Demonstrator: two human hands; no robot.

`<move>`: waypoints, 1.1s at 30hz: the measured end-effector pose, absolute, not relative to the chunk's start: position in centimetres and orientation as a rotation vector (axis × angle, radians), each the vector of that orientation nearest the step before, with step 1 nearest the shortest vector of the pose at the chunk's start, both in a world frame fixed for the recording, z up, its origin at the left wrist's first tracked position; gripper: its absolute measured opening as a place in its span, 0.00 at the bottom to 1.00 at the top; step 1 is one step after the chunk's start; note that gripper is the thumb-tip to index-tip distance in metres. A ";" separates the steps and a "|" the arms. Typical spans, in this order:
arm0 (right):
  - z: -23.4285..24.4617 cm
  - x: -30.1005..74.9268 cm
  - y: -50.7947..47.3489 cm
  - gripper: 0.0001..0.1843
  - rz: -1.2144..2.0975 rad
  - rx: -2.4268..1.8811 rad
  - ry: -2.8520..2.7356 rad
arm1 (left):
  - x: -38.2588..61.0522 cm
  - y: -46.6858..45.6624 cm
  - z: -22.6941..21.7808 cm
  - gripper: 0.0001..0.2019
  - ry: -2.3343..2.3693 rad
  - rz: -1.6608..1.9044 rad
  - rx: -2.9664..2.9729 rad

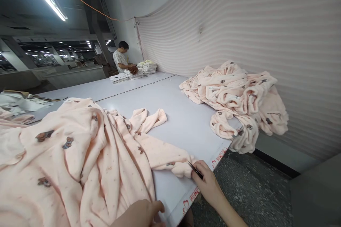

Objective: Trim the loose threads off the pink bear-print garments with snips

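A pale pink fleece garment [106, 163] with small bear prints lies spread over the left and front of the table. One sleeve [165, 152] stretches right, its gathered cuff near the table edge. My right hand [206, 184] is closed around small dark thread snips [196, 171], their thin points against the cuff. Whether its fingers also pinch the cuff, I cannot tell. My left hand [141, 214] is low at the bottom edge, over the garment's near side, with fingers apart and nothing visible in them. Part of it is cut off by the frame.
A heap of similar pink garments [226, 88] sits at the right, hanging over the table edge. White cloth pieces [21, 101] lie far left. Across the pale table [170, 120], a co-worker [120, 58] stands beside folded stacks [146, 68]. A striped sheet [239, 25] hangs behind.
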State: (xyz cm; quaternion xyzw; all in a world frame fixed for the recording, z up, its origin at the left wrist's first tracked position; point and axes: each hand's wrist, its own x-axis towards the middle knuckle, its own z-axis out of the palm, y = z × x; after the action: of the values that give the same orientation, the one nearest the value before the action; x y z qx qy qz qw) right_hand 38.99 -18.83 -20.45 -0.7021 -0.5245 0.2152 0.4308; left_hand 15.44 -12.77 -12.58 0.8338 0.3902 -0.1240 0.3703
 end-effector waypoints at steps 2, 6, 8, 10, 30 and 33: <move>-20.1 38.1 -18.9 0.16 0.673 -1.645 -1.231 | 16.7 -12.8 -13.4 0.24 1.017 -0.205 2.185; -19.3 35.9 -19.6 0.10 0.912 -1.410 -1.052 | 19.4 -13.3 -14.6 0.23 1.024 0.330 2.075; -19.0 34.9 -20.0 0.06 0.812 -1.380 -1.059 | 20.2 -13.6 -15.1 0.19 1.071 0.575 1.968; -18.8 34.1 -20.1 0.05 0.633 -1.378 -1.108 | 20.2 -13.9 -15.5 0.18 1.104 0.875 1.949; -16.4 31.9 -20.8 0.17 0.283 -1.708 -1.539 | 17.6 -13.3 -15.8 0.13 0.793 0.752 0.868; -17.8 31.7 -20.6 0.15 0.169 -1.801 -1.463 | 17.1 -13.1 -16.4 0.12 0.890 0.875 1.169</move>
State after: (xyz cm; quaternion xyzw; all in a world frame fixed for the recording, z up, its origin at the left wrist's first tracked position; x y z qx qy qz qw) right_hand 31.73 -20.56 -17.80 -0.7107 -0.5775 0.0667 0.3963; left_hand 17.09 -13.11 -16.37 0.5159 0.3926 0.3860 0.6563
